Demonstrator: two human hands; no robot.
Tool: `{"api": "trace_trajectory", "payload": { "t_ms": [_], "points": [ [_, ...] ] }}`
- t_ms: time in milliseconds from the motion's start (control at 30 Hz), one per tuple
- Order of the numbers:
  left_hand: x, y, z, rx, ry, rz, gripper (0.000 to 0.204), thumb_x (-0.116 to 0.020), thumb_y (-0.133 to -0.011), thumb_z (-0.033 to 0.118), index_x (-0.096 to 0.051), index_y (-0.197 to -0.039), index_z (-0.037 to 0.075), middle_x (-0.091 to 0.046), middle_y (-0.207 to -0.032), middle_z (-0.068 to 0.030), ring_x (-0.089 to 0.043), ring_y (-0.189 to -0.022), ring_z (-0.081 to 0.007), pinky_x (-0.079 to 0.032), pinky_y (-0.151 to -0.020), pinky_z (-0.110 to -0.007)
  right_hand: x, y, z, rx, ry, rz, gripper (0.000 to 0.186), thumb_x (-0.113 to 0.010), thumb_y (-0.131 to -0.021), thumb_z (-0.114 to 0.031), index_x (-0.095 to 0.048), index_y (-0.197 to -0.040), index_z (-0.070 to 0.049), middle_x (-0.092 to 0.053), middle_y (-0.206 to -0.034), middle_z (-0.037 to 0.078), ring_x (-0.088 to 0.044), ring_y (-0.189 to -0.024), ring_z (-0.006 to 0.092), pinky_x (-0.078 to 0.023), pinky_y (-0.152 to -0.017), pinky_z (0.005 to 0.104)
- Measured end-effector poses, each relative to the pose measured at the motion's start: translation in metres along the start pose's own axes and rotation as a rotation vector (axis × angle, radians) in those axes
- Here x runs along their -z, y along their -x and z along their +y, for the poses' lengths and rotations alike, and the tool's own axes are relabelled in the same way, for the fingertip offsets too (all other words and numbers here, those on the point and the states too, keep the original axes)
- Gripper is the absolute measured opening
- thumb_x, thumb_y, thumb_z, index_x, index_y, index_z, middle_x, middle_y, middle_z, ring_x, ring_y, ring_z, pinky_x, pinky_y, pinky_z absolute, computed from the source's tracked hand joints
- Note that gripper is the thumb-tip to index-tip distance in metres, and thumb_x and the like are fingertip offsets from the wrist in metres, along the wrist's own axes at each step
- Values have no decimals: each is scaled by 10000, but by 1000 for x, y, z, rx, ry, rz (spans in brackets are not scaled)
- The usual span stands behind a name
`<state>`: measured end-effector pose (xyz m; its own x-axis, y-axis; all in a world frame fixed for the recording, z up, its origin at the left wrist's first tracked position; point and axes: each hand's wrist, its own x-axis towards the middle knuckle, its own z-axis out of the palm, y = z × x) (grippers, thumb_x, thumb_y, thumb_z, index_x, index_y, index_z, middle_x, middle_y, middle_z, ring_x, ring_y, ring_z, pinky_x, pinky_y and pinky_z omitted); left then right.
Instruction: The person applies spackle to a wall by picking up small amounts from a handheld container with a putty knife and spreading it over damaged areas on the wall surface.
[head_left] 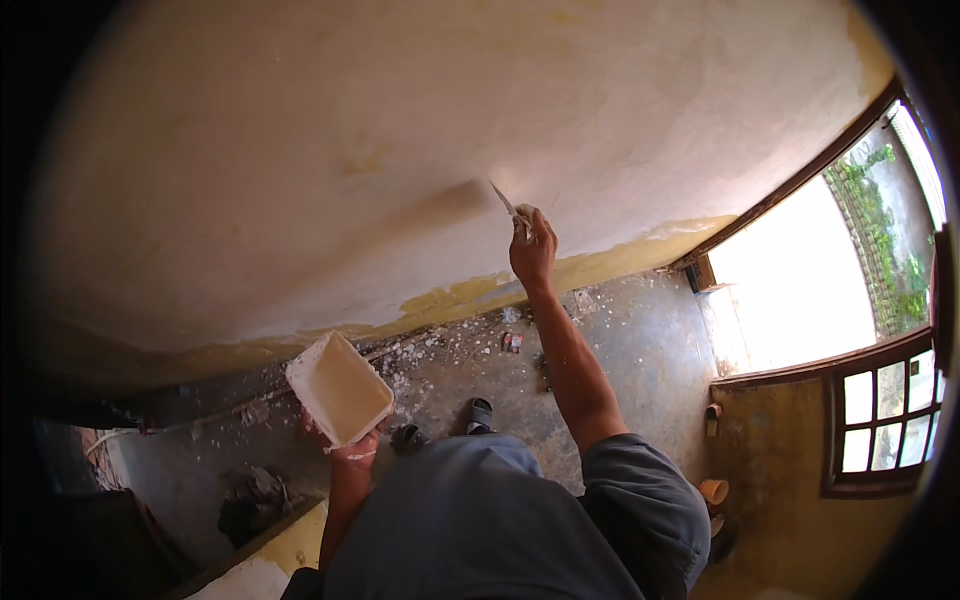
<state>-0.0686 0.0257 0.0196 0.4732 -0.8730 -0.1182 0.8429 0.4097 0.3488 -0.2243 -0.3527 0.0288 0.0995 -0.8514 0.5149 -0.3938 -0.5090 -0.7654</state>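
Observation:
In my right hand (534, 250) is a putty knife (503, 198), its thin blade seen edge-on at the wall (330, 170). Whether the blade touches the surface I cannot tell. White plaster coats most of the wall, with bare yellow paint along its lower edge. My left hand (352, 447) grips a square, plaster-smeared tub (345, 388) from below, low on the left. Pale filler lines the inside of the tub. White smears mark the left wrist, and part of that hand is hidden under the tub.
White crumbs litter the grey floor (640, 330) along the wall's foot, beside a small red packet (512, 343). A bright doorway (790, 290) opens on the right, near a barred window (888, 415). A dark heap of cloth (255, 503) lies lower left by a low yellow ledge (297, 540).

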Motion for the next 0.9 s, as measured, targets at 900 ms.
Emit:
{"api": "trace_trajectory", "payload": {
  "t_ms": [900],
  "points": [
    [5, -29, 12, -53, 259, 32, 621, -579, -873, 433, -486, -1378, 84, -594, -1305, -132, -607, -1172, -308, -489, -1011, -514, -32, 112, -236, 270, 45, -803, 329, -610, -879, -71, -450, -1150, 23, -668, -798, 272, -668, -801, 467, -536, -649, 504]
  ]
}}
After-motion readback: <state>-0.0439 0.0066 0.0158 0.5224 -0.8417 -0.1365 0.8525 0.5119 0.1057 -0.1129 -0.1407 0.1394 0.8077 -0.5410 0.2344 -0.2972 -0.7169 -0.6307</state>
